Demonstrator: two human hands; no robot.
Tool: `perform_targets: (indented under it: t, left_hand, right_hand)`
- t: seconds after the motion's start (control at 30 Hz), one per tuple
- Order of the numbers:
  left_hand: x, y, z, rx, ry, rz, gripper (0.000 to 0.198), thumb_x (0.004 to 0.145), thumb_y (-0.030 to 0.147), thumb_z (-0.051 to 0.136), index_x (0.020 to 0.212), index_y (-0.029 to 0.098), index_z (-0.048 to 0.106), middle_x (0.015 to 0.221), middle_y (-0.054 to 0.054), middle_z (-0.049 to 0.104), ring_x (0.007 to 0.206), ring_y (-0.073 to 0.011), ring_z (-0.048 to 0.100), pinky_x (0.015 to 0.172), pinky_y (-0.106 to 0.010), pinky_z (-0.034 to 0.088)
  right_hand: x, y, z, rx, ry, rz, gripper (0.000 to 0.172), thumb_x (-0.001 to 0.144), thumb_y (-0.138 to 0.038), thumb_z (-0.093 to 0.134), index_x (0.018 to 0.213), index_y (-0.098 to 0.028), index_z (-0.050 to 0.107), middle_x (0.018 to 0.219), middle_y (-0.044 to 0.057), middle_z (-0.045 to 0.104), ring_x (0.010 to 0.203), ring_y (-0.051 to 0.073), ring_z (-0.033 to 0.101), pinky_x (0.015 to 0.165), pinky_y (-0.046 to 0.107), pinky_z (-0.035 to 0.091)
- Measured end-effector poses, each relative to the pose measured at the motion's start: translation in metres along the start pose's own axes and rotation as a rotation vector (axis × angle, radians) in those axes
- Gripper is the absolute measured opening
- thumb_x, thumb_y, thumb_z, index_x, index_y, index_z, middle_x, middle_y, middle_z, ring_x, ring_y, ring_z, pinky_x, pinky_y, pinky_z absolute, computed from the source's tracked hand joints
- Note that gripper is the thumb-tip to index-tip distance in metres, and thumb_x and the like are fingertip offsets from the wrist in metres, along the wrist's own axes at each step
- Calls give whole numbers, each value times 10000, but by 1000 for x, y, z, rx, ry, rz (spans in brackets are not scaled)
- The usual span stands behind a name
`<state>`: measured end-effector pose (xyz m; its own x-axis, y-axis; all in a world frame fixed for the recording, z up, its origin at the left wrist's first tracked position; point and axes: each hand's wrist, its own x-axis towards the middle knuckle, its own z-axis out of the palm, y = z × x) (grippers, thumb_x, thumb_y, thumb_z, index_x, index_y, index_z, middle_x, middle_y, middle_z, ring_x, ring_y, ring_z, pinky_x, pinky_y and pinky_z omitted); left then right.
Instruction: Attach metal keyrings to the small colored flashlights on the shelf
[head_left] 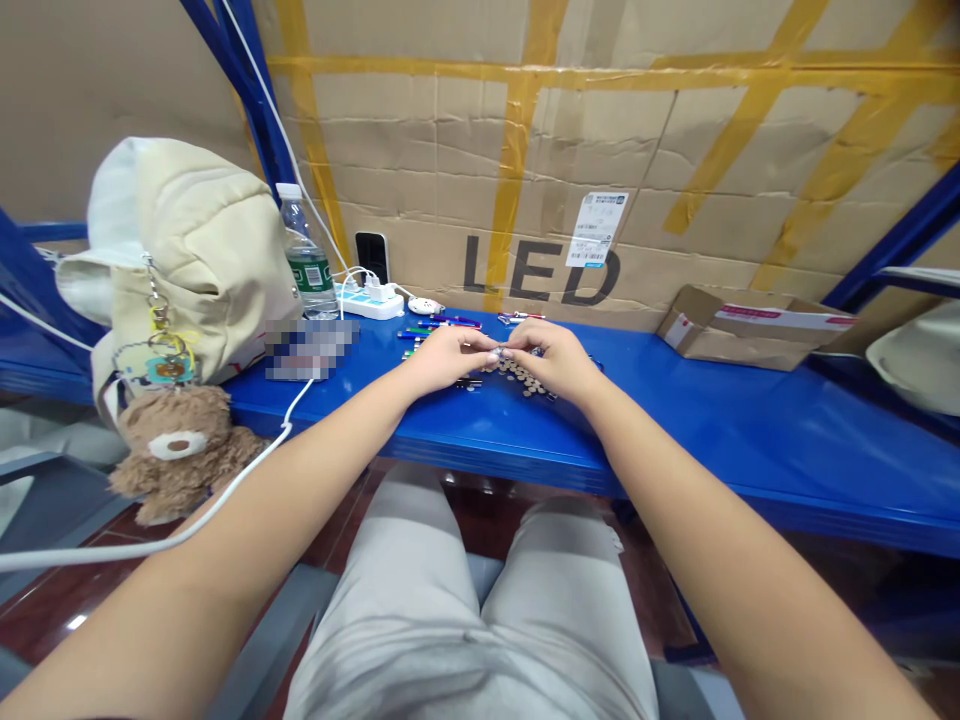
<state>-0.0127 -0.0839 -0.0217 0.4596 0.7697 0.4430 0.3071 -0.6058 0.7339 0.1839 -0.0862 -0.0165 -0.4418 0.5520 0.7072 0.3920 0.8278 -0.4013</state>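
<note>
The left hand [446, 360] and right hand [551, 362] are both drawn into a pinch, their fingertips meeting on a small silver piece [495, 355], too small to identify, just above a heap of small round metal discs [519, 378] on a blue steel shelf [750, 430]. Many discs lie in that heap, while several slim coloured tubes [450, 323] lie side by side beyond it, toward the cardboard backing.

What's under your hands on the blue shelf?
Under your left hand and right hand, small round metal discs lie heaped on the blue shelf. Your palms cover whatever lies directly beneath them, so I can't see that.
</note>
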Motion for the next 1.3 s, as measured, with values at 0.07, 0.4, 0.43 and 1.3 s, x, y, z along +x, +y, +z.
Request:
perform_targets:
  t: [0.07, 0.4, 0.43, 1.3]
  left_hand:
    - [0, 0, 1, 84, 81, 94, 209, 783, 272, 657, 939, 147, 718, 893, -67, 705, 817, -176, 647, 766, -311, 513]
    - [-2, 7, 1, 462, 157, 453, 177, 862, 221, 556, 960, 182, 698, 911, -66, 662, 864, -162, 615, 809, -293, 485]
    - [-1, 7, 1, 434, 178, 418, 168, 848, 220, 574, 951, 178, 701, 905, -64, 668, 864, -165, 618, 810, -294, 485]
    - [-1, 4, -1, 348, 153, 434, 168, 835, 218, 598, 956, 177, 707, 912, -60, 686, 885, -166, 620, 825, -297, 479]
  right_hand:
    - [0, -4, 0, 39, 14, 113, 272, 781, -429, 637, 662, -186, 611, 746, 46, 629, 715, 170, 569, 676, 319, 441]
    - [-1, -4, 3, 393, -21, 565, 325, 703, -474, 674, 714, -158, 599, 628, -6, 550, 582, 113, 457, 583, 274, 377]
    - [-1, -4, 2, 314, -23, 522, 297, 740, -454, 644, 731, -160, 600, 648, 3, 561, 596, 121, 471, 591, 277, 381]
    - [-2, -10, 2, -67, -152, 299, 398, 929, -470, 347, 663, -201, 471, 638, 2, 542, 607, 144, 486, 599, 272, 362]
